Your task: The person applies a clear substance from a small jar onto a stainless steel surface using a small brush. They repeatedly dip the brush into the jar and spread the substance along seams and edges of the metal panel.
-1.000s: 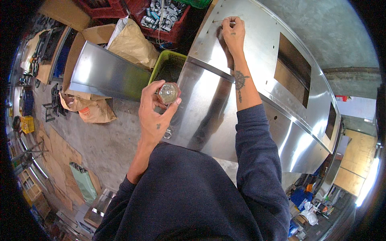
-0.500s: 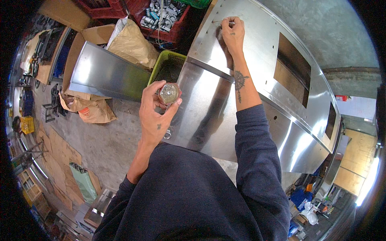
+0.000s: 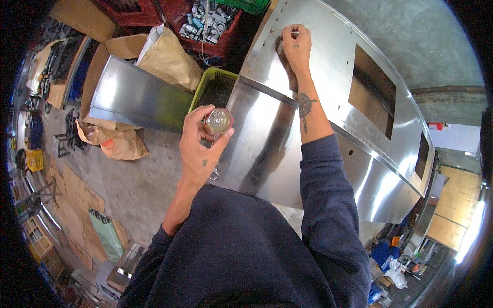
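In my left hand (image 3: 197, 136) a small round glass jar (image 3: 217, 121) is gripped between thumb and fingers, its clear top facing me. Farther away, my right hand (image 3: 297, 45) pinches a thin rod-like tool (image 3: 295, 33) over the far left part of a large sheet-metal panel (image 3: 318, 61). The tool's kind is too small to tell, and its tip is hard to make out. Small holes run along the panel's left edge near that hand. A lower metal face (image 3: 267, 138) slopes toward me.
Left of the panel are a green basket (image 3: 206, 77), a loose metal sheet (image 3: 136, 95), and a paper sack (image 3: 172, 59). Red crates, one with small metal parts (image 3: 209, 23), stand behind. The panel has rectangular cutouts (image 3: 373, 90). Flattened cardboard (image 3: 77, 215) lies on the floor.
The view has shifted slightly. The jar is tilted a little differently in my left hand. My right hand stays near the same spot on the panel, still pinching the thin tool.
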The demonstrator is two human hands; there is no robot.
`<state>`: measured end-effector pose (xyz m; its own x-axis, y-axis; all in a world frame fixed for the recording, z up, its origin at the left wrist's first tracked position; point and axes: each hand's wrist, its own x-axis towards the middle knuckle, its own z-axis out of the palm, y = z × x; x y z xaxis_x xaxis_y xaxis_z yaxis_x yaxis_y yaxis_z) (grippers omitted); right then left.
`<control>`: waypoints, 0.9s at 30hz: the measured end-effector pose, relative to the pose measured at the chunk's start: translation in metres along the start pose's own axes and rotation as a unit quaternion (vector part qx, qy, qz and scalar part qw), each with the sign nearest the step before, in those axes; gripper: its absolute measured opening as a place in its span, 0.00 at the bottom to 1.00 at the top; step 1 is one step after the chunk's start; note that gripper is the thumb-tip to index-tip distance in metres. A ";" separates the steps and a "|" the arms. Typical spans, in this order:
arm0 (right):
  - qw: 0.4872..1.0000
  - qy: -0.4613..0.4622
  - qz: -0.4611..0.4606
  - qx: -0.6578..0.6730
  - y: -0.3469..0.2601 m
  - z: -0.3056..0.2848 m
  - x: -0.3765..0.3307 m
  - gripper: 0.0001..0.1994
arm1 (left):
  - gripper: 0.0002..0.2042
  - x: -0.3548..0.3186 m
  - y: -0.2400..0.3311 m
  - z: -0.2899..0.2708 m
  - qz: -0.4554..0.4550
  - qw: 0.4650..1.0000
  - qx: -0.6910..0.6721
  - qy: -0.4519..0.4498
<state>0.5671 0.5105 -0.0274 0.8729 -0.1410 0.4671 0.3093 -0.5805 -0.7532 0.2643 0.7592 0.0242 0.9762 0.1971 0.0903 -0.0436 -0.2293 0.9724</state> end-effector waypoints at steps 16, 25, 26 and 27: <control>0.978 -0.068 0.027 0.195 -0.134 -0.077 -0.125 0.06 | 0.31 0.018 0.009 0.001 0.024 1.000 0.004 0.009; 0.975 -0.166 -0.125 0.074 -0.184 -0.077 -0.178 0.09 | 0.31 0.021 0.019 0.002 0.070 0.997 -0.010 0.003; 0.978 -0.162 -0.117 0.065 -0.184 -0.075 -0.180 0.10 | 0.31 0.021 0.019 0.002 0.071 0.997 -0.009 0.002; 0.976 -0.167 -0.122 0.063 -0.184 -0.075 -0.181 0.10 | 0.31 0.020 0.018 0.002 0.069 0.998 -0.010 0.003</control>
<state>0.3243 0.5827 0.0614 0.8352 0.2712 0.4785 0.5491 -0.4587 -0.6986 0.2835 0.7571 0.0428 0.9594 0.1708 0.2243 -0.1814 -0.2348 0.9550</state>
